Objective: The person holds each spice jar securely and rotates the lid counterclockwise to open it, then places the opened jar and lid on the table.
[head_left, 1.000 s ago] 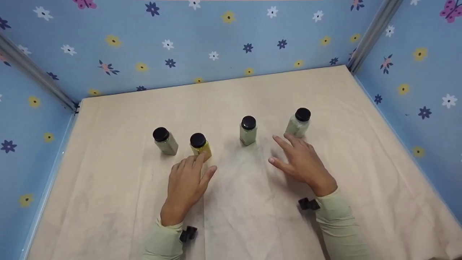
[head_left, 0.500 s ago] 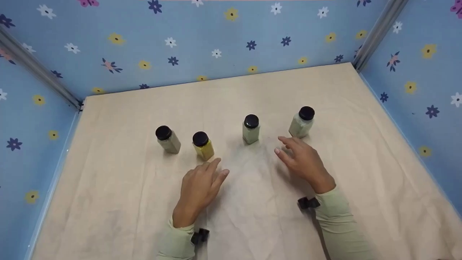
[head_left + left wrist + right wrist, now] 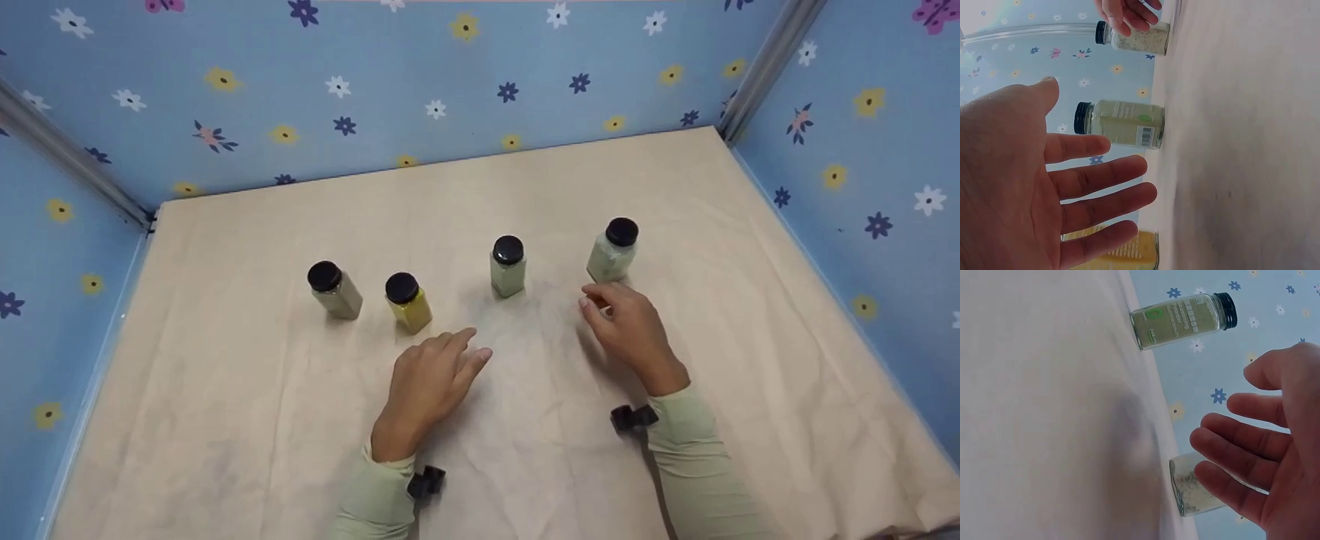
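Note:
Several glass seasoning jars with black lids stand upright on the cloth. At the left is a grey-green jar (image 3: 343,298), and beside it a yellow jar (image 3: 412,311). A green jar (image 3: 508,275) stands in the middle, its label and barcode showing in the left wrist view. Farthest right is a pale jar (image 3: 611,259) with dark flecks. My left hand (image 3: 427,382) hovers with fingers extended, just in front of the yellow jar, holding nothing. My right hand (image 3: 632,330) is in front of the pale jar, fingers loosely bent and nothing held; they overlap that jar in the right wrist view.
A beige cloth (image 3: 225,360) with creases and faint grey stains covers the table. Blue flowered panels (image 3: 420,67) enclose the back and both sides, with metal posts (image 3: 772,71) at the corners. Small black clips (image 3: 634,418) sit at both wrists.
My left hand has drawn away from the yellow jar, toward the right. My right hand's fingers have bent in and its thumb has come closer to them. The jars stay standing in place.

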`<state>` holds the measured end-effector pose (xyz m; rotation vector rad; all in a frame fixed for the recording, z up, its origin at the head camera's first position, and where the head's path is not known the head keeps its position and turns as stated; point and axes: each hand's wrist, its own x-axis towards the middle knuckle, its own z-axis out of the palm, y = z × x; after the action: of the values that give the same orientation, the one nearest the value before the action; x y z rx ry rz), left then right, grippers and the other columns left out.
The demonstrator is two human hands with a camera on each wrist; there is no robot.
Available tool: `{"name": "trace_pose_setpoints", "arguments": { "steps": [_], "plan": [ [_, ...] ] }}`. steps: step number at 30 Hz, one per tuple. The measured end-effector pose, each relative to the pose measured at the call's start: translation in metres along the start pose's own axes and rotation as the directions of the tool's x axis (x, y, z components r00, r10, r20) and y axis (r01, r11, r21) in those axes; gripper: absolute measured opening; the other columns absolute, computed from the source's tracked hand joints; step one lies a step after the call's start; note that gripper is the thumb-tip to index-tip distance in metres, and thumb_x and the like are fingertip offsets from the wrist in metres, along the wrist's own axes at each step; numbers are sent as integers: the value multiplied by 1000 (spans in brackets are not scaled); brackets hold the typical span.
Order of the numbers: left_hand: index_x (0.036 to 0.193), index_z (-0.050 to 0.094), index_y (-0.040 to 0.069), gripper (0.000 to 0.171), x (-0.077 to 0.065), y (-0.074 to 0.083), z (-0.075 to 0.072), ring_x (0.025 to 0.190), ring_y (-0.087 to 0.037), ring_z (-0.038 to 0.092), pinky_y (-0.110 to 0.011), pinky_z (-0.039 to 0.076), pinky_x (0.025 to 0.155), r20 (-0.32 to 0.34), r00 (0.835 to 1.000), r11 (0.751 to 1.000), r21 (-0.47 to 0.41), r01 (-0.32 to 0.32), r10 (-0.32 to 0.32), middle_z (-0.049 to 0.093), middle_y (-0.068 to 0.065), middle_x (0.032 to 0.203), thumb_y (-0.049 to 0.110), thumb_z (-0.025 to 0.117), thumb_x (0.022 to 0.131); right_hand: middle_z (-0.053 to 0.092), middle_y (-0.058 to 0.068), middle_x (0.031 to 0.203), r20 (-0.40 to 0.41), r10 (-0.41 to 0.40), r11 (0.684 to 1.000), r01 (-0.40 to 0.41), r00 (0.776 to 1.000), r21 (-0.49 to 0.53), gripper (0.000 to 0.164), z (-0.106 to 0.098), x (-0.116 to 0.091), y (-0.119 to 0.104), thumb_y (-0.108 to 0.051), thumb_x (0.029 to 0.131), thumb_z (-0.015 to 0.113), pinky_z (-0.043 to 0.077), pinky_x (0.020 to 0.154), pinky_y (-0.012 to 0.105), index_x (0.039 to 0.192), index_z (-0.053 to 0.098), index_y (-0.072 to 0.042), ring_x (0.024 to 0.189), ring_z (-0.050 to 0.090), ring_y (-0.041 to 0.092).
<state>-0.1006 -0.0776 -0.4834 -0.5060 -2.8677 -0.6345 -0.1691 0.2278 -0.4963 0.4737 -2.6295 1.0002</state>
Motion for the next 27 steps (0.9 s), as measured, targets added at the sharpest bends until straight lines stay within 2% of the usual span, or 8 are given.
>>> {"name": "trace_pose_setpoints", "arguments": {
  "steps": [5, 9, 17, 22, 27],
  "plan": [
    [125, 70, 13, 53, 9, 6, 4, 87, -23, 69, -44, 55, 71, -7, 1000, 1000, -15, -27, 27, 73, 0, 100, 54, 46, 103, 70, 5, 96, -3, 30, 999, -30, 1000, 23, 23, -2, 3, 4, -18, 97, 65, 56, 75, 39, 111, 73, -2, 86, 66, 19],
    [125, 70, 13, 51, 18, 12, 8, 86, -23, 70, -43, 55, 70, 7, 999, 998, -39, -39, 39, 74, 0, 100, 53, 48, 102, 70, 6, 94, -36, 43, 998, -41, 998, 40, 21, -4, 1, 10, -16, 96, 66, 56, 74, 40, 109, 74, -1, 84, 66, 20],
    [126, 70, 16, 41, 25, 16, 8, 89, -21, 70, -42, 56, 70, 35, 999, 998, -50, -32, 33, 74, 1, 103, 45, 58, 100, 70, 8, 90, -101, 34, 998, -38, 994, -46, 18, -6, 0, 16, -14, 94, 67, 54, 73, 41, 105, 75, -2, 79, 65, 23],
    [124, 71, 15, 38, 27, 18, 6, 89, -19, 70, -41, 55, 68, 27, 999, 998, -61, -33, 35, 74, 2, 102, 42, 60, 99, 71, 7, 93, -98, 133, 991, -133, 986, 9, 19, -13, 5, 22, -17, 96, 64, 53, 75, 40, 105, 76, -4, 83, 65, 21],
    [123, 71, 15, 37, 28, 20, 5, 89, -17, 69, -39, 55, 69, 33, 998, 995, -86, -45, 48, 73, 2, 102, 40, 61, 99, 71, 9, 95, -60, 279, 959, -276, 958, 59, 24, -29, 10, 30, -23, 99, 61, 50, 78, 39, 106, 74, -4, 85, 62, 22]
  ]
}}
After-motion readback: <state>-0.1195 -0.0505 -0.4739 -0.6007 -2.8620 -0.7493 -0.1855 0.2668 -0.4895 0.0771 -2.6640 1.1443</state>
